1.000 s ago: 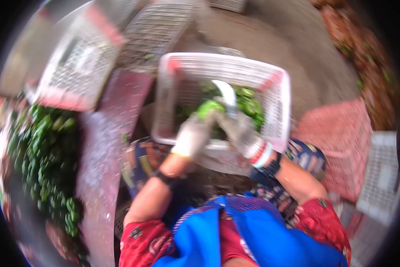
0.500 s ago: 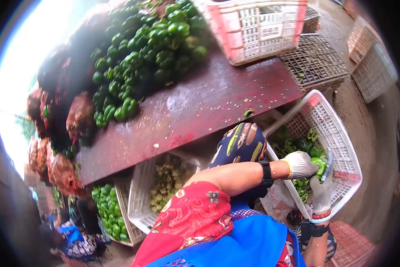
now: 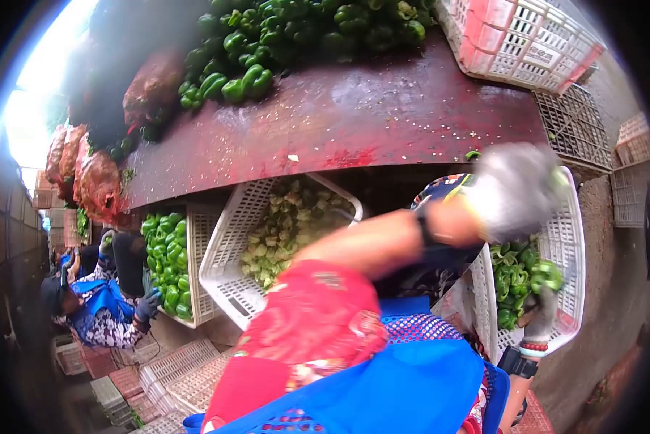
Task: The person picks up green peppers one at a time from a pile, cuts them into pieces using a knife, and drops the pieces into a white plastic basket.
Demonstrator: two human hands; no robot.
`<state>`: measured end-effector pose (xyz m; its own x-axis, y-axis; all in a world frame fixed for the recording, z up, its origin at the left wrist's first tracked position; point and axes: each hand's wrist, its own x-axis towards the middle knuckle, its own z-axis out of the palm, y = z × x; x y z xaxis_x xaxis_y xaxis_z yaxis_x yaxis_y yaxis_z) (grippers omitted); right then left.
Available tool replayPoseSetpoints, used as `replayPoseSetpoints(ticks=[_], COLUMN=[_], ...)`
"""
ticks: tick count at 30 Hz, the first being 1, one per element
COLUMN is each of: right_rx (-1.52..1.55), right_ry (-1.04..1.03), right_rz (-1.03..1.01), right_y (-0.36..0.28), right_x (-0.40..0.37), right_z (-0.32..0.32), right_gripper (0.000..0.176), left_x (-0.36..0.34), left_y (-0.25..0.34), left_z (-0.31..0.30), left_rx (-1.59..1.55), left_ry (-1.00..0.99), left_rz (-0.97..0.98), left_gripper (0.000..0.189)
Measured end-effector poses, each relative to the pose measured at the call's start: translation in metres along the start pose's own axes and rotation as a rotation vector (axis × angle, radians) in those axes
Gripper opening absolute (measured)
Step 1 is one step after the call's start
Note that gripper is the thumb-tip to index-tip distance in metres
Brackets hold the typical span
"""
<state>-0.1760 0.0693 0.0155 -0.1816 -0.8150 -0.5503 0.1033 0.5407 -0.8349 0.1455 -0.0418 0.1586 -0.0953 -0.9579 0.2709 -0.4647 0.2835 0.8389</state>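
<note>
My left hand (image 3: 516, 192), in a pale work glove, is smeared by motion above the far end of the white crate (image 3: 572, 246) at the right. A pale green bit (image 3: 558, 176) shows by its fingertips, and I cannot tell whether the hand grips it. Low inside the same crate, my gloved right hand (image 3: 544, 315) is closed on a green bell pepper (image 3: 547, 276) at its fingertips. Green pepper pieces (image 3: 509, 286) lie in the crate just left of that hand.
A dark red table (image 3: 303, 137) carries a heap of green peppers (image 3: 296, 32) and a white-and-red crate (image 3: 516, 47). Under its near edge stands a crate (image 3: 227, 253) of pale pepper cores (image 3: 278, 235). Farther left are a crate of peppers (image 3: 169, 264) and a crouching person (image 3: 108, 304).
My left hand has lifted away from my right hand and the pepper, up toward the table edge. The silvery tool between the hands no longer shows. The view has swung left.
</note>
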Motion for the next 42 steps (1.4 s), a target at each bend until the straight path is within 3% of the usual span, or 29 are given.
replayPoseSetpoints(ticks=[1, 2, 3, 5, 6, 7, 8, 9, 10, 11, 14, 15, 17, 18, 21, 22, 23, 25, 27, 29, 31, 33, 35, 36, 37, 39, 41, 42], right_rx=[-0.303, -0.541, -0.580, -0.554, -0.346, -0.274, -0.205, -0.138, -0.103, -0.112, -0.127, -0.132, -0.135, -0.159, -0.134, -0.071, -0.025, -0.002, 0.009, -0.085, 0.138, 0.471, 0.664, 0.590, 0.560, 0.516, 0.382, 0.354], right_ry=[0.029, 0.058, 0.094, 0.139, 0.088, 0.071, 0.057, 0.045, 0.074, 0.080, 0.055, 0.058, 0.067, 0.067, 0.074, 0.064, 0.114, 0.031, 0.020, -0.141, -0.151, -0.292, -0.489, -0.321, -0.271, -0.200, -0.147, -0.142], right_rz=[0.040, 0.072, 0.101, 0.217, 0.325, 0.362, 0.396, 0.429, 0.399, 0.387, 0.364, 0.347, 0.319, 0.296, 0.279, 0.300, 0.233, 0.300, 0.206, -0.012, 0.023, 0.014, -0.046, -0.198, -0.241, -0.254, -0.259, -0.258], right_y=[0.010, 0.015, 0.031, 0.062, 0.060, 0.069, 0.075, 0.080, 0.078, 0.072, 0.037, 0.032, 0.020, 0.015, 0.012, 0.006, 0.005, -0.003, -0.010, -0.024, -0.061, -0.089, -0.109, -0.100, -0.101, -0.099, -0.084, -0.072], right_x=[0.008, 0.004, 0.006, 0.016, 0.014, 0.019, 0.025, 0.028, 0.026, 0.023, 0.008, 0.006, -0.001, -0.006, -0.014, -0.020, -0.025, -0.029, -0.036, -0.041, -0.057, -0.073, -0.090, -0.081, -0.081, -0.082, -0.075, -0.072], right_z=[-0.012, -0.008, -0.014, -0.031, -0.033, -0.040, -0.049, -0.055, -0.050, -0.041, -0.026, -0.025, -0.016, -0.013, -0.007, 0.002, 0.017, 0.022, 0.038, 0.050, 0.078, 0.096, 0.089, 0.092, 0.085, 0.057, 0.031, 0.020], right_gripper=[0.043, 0.051, 0.041, 0.030, 0.023, 0.021, 0.020, 0.018, 0.016, 0.016, 0.018, 0.019, 0.019, 0.020, 0.022, 0.024, 0.020, 0.019, 0.023, 0.023, 0.030, 0.048, 0.046, 0.047, 0.047, 0.048, 0.049, 0.052], left_x=[-0.011, -0.023, -0.037, -0.080, -0.098, -0.110, -0.108, -0.108, -0.109, -0.097, -0.056, -0.035, -0.002, 0.003, 0.015, 0.016, 0.018, 0.017, 0.014, 0.024, 0.031, 0.027, 0.019, 0.014, 0.008, -0.001, -0.005, -0.010], left_y=[-0.007, -0.011, -0.028, -0.090, -0.098, -0.105, -0.113, -0.149, -0.182, -0.199, -0.275, -0.303, -0.322, -0.328, -0.333, -0.316, -0.296, -0.265, -0.217, -0.147, -0.090, -0.037, 0.012, 0.036, 0.035, 0.026, 0.026, 0.029], left_z=[-0.046, -0.098, -0.129, -0.196, -0.223, -0.257, -0.280, -0.309, -0.337, -0.357, -0.397, -0.404, -0.387, -0.380, -0.356, -0.338, -0.318, -0.270, -0.215, -0.163, -0.112, -0.053, -0.006, 0.017, 0.044, 0.082, 0.106, 0.113], left_rx=[0.108, 0.108, 0.372, 0.660, 0.738, 0.870, 0.886, 0.902, 0.965, 1.041, 1.007, 0.887, 0.850, 0.819, 0.750, 0.583, 0.635, 0.513, -0.406, -0.584, -0.717, -0.742, -0.509, -0.366, -0.202, -0.177, -0.118, -0.423], left_ry=[0.107, 0.027, 0.015, -0.358, -0.606, -0.844, -0.725, -0.409, -0.082, 0.101, 0.243, 0.173, 0.208, 0.334, 0.424, 0.392, 0.274, 0.134, 0.057, -0.142, -0.401, -0.596, -0.796, -0.888, -0.906, -0.829, -0.896, -1.000], left_rz=[0.035, -0.219, -0.392, -0.554, -0.718, -0.700, -0.907, -0.992, -1.000, -0.881, -0.664, -0.793, -0.957, -0.965, -0.943, -0.820, -0.796, -0.663, -0.589, -0.520, -0.402, -0.286, -0.247, -0.205, -0.053, 0.097, -0.154, -0.479], left_gripper=[0.033, 0.036, 0.040, 0.045, 0.050, 0.054, 0.057, 0.059, 0.061, 0.066, 0.087, 0.095, 0.103, 0.102, 0.096, 0.088, 0.084, 0.082, 0.078, 0.075, 0.078, 0.082, 0.084, 0.086, 0.089, 0.092, 0.096, 0.096])
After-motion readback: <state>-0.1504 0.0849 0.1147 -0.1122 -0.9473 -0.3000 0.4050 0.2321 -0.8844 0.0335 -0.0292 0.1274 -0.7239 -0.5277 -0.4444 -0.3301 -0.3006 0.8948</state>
